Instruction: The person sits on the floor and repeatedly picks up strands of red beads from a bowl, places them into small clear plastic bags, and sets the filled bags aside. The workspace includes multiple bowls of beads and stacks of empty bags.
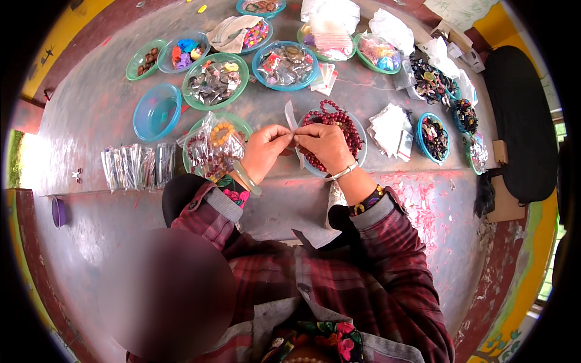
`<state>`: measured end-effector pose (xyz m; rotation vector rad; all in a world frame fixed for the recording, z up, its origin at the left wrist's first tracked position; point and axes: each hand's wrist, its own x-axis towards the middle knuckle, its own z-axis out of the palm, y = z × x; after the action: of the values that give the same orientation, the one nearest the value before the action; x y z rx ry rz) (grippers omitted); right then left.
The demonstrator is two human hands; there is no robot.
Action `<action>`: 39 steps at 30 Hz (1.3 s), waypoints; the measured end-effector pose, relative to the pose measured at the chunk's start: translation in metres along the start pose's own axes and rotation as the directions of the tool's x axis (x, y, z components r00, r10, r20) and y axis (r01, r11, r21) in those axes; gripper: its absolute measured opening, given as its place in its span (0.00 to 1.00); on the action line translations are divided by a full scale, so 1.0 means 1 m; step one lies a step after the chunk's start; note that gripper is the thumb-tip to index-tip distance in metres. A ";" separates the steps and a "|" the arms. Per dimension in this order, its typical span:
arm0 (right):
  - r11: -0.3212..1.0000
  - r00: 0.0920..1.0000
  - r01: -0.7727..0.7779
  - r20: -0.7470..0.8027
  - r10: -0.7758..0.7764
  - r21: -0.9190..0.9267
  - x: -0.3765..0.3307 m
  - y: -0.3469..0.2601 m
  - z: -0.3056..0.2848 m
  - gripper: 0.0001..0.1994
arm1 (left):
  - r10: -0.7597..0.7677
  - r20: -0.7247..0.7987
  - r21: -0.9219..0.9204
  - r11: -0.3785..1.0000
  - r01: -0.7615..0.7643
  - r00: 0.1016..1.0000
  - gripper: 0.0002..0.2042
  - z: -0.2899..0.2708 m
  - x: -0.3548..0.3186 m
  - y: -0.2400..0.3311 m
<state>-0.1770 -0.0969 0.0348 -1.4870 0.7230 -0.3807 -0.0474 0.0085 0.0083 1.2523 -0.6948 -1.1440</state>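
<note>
Across the grey surface [91, 121], a pale bowl [362, 154] holds dark red beads [352, 134]; the left hand [265, 150] and right hand [328, 145] meet at its left edge, fingertips pinched narrowly on a slim whitish strip [290, 114]. Strip judged light, limp, possibly slippery and easily creased, best gripped at its edges between thumb and forefinger; no lettering on it is legible.

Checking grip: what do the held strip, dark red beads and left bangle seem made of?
White strip: thin, pale, finish unclear; possibly paper or plastic.
Dark red beads: glossy, from small highlights; perhaps wood or plastic.
Bangle: smooth, pale green with a sheen; perhaps stone or glass.
</note>
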 end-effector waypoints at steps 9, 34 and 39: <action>0.999 1.000 -0.029 0.011 0.029 -0.033 0.003 0.000 -0.005 0.07 | -0.059 0.033 -0.059 0.996 0.061 0.998 0.06 -0.005 0.001 0.002; 0.994 0.999 -0.043 0.011 0.045 -0.102 0.004 -0.004 -0.003 0.08 | -0.032 0.062 -0.208 0.977 0.044 0.998 0.06 -0.009 0.001 -0.001; 0.997 0.998 -0.052 0.034 0.054 -0.054 0.005 -0.001 -0.004 0.06 | -0.041 0.064 -0.203 0.978 0.053 0.997 0.06 -0.011 0.003 -0.005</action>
<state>-0.1753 -0.1034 0.0349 -1.5174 0.7480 -0.2966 -0.0377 0.0103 0.0002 1.0688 -0.5779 -1.2627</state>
